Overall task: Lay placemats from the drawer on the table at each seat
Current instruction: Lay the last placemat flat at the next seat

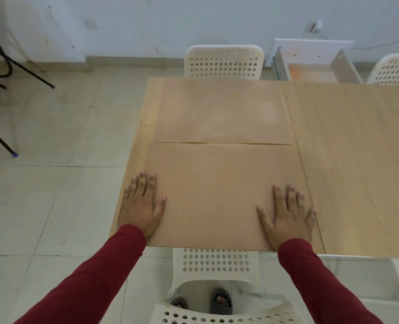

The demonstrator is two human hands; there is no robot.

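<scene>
Both my hands, left hand and right hand, fingers spread, flatten the near placemat; next, I'd say, the drawer at upper right.

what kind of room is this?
Probably a plain dining area: a wooden table with white perforated chairs on both sides, placemats laid at the seats, tiled floor.

Tan placemats, red sleeves
</scene>
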